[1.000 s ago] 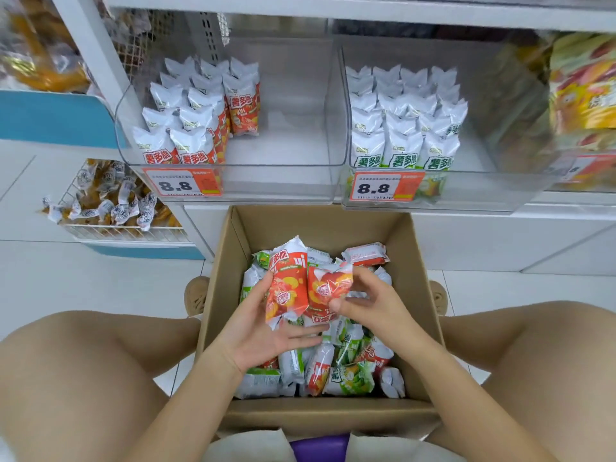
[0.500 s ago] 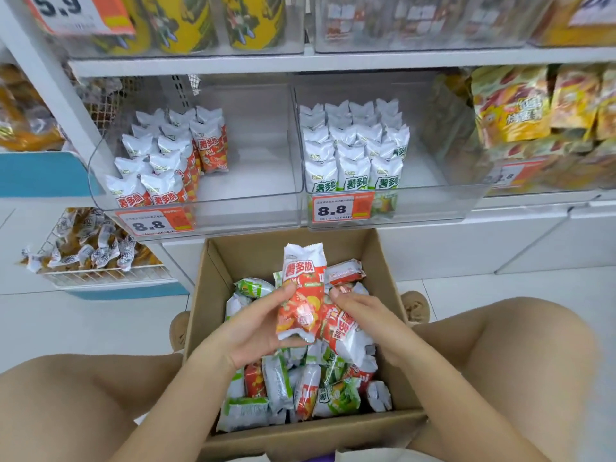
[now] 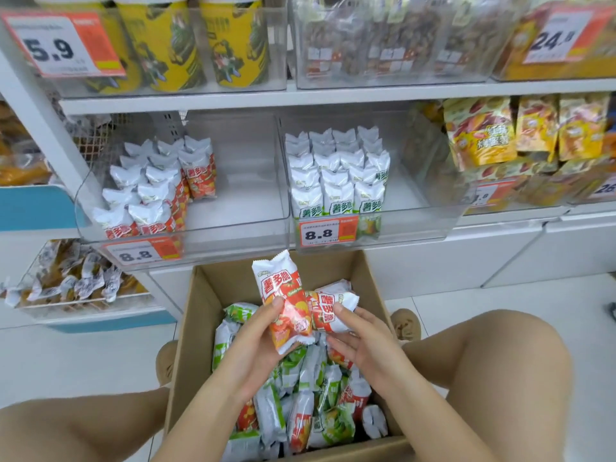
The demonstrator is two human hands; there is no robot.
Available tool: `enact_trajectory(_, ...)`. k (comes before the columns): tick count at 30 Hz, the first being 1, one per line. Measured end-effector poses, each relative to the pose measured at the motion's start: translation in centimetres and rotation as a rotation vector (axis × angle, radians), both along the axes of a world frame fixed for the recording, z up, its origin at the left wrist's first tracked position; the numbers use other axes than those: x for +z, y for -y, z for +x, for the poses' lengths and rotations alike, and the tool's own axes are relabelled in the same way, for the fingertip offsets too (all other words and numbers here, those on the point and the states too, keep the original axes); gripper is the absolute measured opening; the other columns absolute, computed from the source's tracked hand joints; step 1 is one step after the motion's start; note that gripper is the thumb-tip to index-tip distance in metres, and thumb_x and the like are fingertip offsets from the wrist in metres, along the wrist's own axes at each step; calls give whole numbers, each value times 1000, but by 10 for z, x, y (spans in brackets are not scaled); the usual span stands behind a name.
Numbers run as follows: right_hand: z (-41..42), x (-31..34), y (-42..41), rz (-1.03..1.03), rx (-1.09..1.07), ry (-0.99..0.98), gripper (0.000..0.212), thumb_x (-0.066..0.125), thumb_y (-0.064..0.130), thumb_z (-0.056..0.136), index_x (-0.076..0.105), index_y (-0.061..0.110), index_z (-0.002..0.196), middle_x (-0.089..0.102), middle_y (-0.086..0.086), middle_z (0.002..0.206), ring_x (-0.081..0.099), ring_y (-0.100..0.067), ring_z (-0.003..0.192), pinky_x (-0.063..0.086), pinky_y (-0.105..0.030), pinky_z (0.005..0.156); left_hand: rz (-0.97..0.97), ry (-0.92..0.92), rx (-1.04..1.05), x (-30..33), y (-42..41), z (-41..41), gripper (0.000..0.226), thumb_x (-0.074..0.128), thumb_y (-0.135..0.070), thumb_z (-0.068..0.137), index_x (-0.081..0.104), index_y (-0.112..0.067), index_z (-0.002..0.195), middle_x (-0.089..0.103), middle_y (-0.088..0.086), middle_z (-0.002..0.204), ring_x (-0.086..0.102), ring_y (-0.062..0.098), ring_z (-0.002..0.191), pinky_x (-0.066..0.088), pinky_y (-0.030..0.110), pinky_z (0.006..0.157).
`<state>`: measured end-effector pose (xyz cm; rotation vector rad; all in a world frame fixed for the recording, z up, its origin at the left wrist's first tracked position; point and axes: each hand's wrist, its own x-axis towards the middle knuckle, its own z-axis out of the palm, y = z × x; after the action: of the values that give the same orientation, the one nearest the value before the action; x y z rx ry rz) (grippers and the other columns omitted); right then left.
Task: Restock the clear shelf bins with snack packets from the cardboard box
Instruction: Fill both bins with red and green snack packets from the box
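the upright red packet [image 3: 283, 305] is held in the left hand [image 3: 253, 345], thumb across its front face and fingers curled behind it, above the open cardboard box [image 3: 200, 315]. a second red packet [image 3: 330, 311] lies crosswise just right of the first and touching it; the right hand [image 3: 363, 345] pinches it, fingertips [image 3: 340, 308] on its upper edge and the remaining fingers curled beneath. both hands are therefore grasping stock, neither is released.

step in hand, as a judgement: gathering red packets clear of the box before transfer to the shelf. below both hands the box holds a loose mix of red and green packets [image 3: 300, 405], so much of the stock is not yet shelved.

above and to the left of the left hand sits the left clear bin [image 3: 233, 235], with red packets [image 3: 156, 195] standing in rows on its left side and bare floor on its right. above and slightly right of the right hand sits the right clear bin [image 3: 416, 221], with green packets [image 3: 336, 175] in rows.

next move calls for: matching colour to bin, lifting both packets up and forward to the left clear bin, turning the crosswise packet upright, and setting each beside the existing rows, label facing front.
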<state>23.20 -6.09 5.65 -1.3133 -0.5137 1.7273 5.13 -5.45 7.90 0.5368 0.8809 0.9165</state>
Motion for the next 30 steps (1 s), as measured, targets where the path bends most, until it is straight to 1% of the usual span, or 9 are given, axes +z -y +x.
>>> enact_trajectory(4,26,20,-17,99,-63,122,57,79,35,65,60,15,115,68,-7,110,69,-19,93,56,-31,76,98,-79,-90,10,-18,11,38,64,-33,82,72,-14,113,66,13,122,61,26,116,48,34,94)
enact_trajectory(9,47,38,-36,215,-152,90,33,68,26,81,61,10,110,74,1,89,70,-9,80,55,-23,66,195,-141,-141,26,-36,33,62,73,-36,73,59,-8,127,65,12,124,60,28,117,42,42,102)
enact_trajectory(14,42,39,-43,238,-217,120,42,68,31,80,61,12,116,73,-5,106,69,-15,99,55,-33,84,168,-168,-182,28,-41,43,53,65,-30,82,56,-8,130,64,11,125,60,26,118,42,40,103)
enact_trajectory(17,33,41,-50,266,-178,193,42,73,20,80,60,12,118,70,-5,112,69,-16,100,56,-32,84,149,-178,-174,32,-43,35,48,66,-26,79,59,-8,123,68,11,118,64,25,111,50,35,94)
enact_trajectory(19,25,44,-57,294,-161,222,42,76,15,78,60,13,117,71,-3,107,69,-16,97,56,-34,85,122,-188,-151,37,-47,22,48,73,-25,70,64,-6,113,72,11,106,69,22,95,54,28,79)
enact_trajectory(21,16,49,-65,338,-145,251,50,81,15,72,59,14,117,71,-4,105,68,-18,98,55,-36,86,111,-217,-101,43,-53,0,56,77,-27,61,65,-1,109,72,13,99,69,22,87,54,30,77)
enact_trajectory(24,-2,61,-77,418,-101,257,51,81,13,71,58,21,115,70,-4,107,68,-14,96,55,-25,77,154,-346,49,56,-68,-37,64,76,-16,57,59,4,115,71,15,99,67,26,90,52,36,84)
enact_trajectory(26,-16,72,-87,490,-62,308,47,78,8,72,57,30,108,70,3,101,68,-6,90,54,-18,72,218,-487,119,68,-81,-61,66,77,-13,54,58,-2,116,72,11,99,67,26,95,52,35,85)
enact_trajectory(30,-56,96,-114,641,10,424,53,80,5,71,56,34,107,67,6,104,65,3,86,55,-22,70,321,-673,251,84,-109,-103,59,82,-8,68,52,-15,120,70,8,105,69,18,91,51,23,67)
